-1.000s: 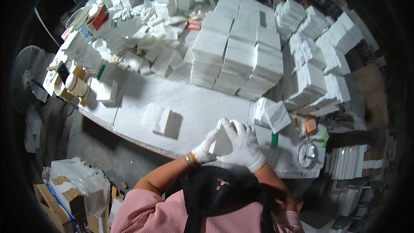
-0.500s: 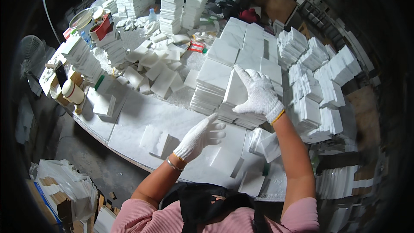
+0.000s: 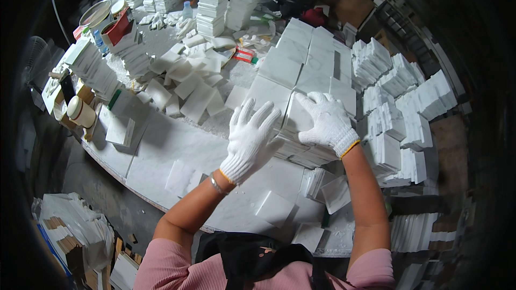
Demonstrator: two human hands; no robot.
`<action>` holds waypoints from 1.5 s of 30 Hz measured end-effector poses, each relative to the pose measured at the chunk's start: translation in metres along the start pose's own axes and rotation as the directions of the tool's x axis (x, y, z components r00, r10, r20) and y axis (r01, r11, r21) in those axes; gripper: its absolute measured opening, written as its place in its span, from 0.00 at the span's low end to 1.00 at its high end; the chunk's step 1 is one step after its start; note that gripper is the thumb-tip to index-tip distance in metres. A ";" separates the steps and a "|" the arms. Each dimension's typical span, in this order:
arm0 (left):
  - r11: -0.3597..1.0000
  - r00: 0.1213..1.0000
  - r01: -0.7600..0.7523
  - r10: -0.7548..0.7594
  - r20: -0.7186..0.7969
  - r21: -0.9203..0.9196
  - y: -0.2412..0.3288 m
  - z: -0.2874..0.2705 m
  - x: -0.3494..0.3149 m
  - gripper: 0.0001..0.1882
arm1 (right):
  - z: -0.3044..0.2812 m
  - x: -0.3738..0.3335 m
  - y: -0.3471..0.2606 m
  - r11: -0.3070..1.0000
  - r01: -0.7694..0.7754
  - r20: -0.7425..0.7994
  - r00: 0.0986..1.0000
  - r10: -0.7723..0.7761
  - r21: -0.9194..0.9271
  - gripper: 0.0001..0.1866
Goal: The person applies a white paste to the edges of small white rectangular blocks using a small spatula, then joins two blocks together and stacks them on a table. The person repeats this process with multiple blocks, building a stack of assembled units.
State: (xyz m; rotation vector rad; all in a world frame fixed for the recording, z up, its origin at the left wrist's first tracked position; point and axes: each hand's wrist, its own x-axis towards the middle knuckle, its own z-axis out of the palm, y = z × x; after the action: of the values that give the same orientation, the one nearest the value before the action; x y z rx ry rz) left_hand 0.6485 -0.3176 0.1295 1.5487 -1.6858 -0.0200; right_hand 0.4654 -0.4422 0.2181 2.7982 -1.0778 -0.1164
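My right hand (image 3: 329, 123), in a white knit glove with a yellow cuff edge, rests on the near stack of white marble tiles (image 3: 296, 114). Its fingers and thumb are spread over the top tile, and the palm side is hidden. My left hand (image 3: 251, 142), gloved the same way, is raised beside that stack with fingers apart and nothing in it. Behind its fingertips lies the top of a neighbouring tile stack (image 3: 267, 90). More tile stacks in the same block, such as a veined one (image 3: 282, 64), reach away toward the back.
Loose white tiles (image 3: 196, 99) lie heaped at the middle left. Tall tile piles (image 3: 212, 11) stand at the back, and more tiles (image 3: 395, 115) are stacked on the right. A cream jar (image 3: 80, 111) sits at the left edge. Single tiles (image 3: 275, 208) lie near me on the worktable (image 3: 156, 145).
My left hand has lifted up and forward from over the worktable to beside the stack, fingers now pointing away. My right hand stays on the stack. The view has shifted slightly.
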 end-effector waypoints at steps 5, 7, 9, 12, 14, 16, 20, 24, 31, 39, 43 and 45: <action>0.995 0.996 -0.076 0.073 0.050 0.072 -0.008 0.017 0.019 0.30 | 0.001 -0.007 0.003 0.996 -0.020 -0.056 0.998 0.025 0.092 0.44; 0.987 0.993 -0.120 0.119 0.019 0.109 -0.009 0.020 0.024 0.27 | 0.002 -0.009 0.004 0.991 -0.038 -0.067 0.997 0.047 0.128 0.42; 0.983 0.989 -0.148 0.148 0.006 0.110 -0.012 0.023 0.027 0.25 | 0.006 -0.012 0.005 0.984 -0.057 -0.082 0.994 0.071 0.168 0.41; 0.983 0.986 -0.166 0.167 -0.005 0.078 -0.010 0.023 0.031 0.25 | 0.006 -0.016 0.004 0.981 -0.079 -0.094 0.991 0.097 0.180 0.40; 0.985 0.986 -0.166 0.165 0.017 0.043 -0.008 0.022 0.031 0.27 | 0.005 -0.022 0.003 0.982 -0.062 -0.136 0.987 0.087 0.178 0.39; 0.987 0.985 -0.159 0.157 0.067 0.019 -0.012 0.020 0.030 0.29 | 0.002 -0.031 -0.001 0.978 -0.038 -0.234 0.968 0.087 0.204 0.39; 0.988 0.986 -0.152 0.152 -0.074 0.006 -0.012 0.003 0.014 0.32 | -0.018 -0.103 -0.019 0.922 0.027 -0.424 0.893 0.151 0.386 0.36; 0.999 0.987 0.035 -0.039 -0.156 -0.029 -0.041 0.004 -0.011 0.39 | 0.002 -0.212 -0.038 0.725 -0.040 -0.213 0.943 0.254 0.688 0.30; 0.620 0.932 0.342 -0.322 0.169 -0.706 -0.043 0.004 -0.012 0.42 | 0.097 -0.358 -0.068 0.576 -0.550 0.320 0.830 0.456 0.605 0.39; 0.726 0.938 0.308 -0.339 0.071 -0.615 -0.030 -0.009 -0.030 0.46 | 0.146 -0.367 -0.098 0.798 -0.502 0.408 0.840 0.358 0.334 0.61; 0.753 0.887 0.462 -0.387 0.254 -0.468 -0.037 -0.009 -0.119 0.36 | 0.158 -0.354 -0.097 0.845 -0.405 0.339 0.895 0.290 0.349 0.58; 0.930 0.891 0.315 -0.222 0.396 -0.188 -0.018 0.013 -0.161 0.38 | 0.154 -0.356 -0.095 0.839 -0.388 0.325 0.906 0.272 0.381 0.57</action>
State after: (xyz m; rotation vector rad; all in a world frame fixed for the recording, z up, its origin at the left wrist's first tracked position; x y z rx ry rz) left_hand 0.6398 -0.1945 0.0234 1.6448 -1.6520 -0.6847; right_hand 0.2456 -0.1489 0.0588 2.9684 -1.8534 -0.2316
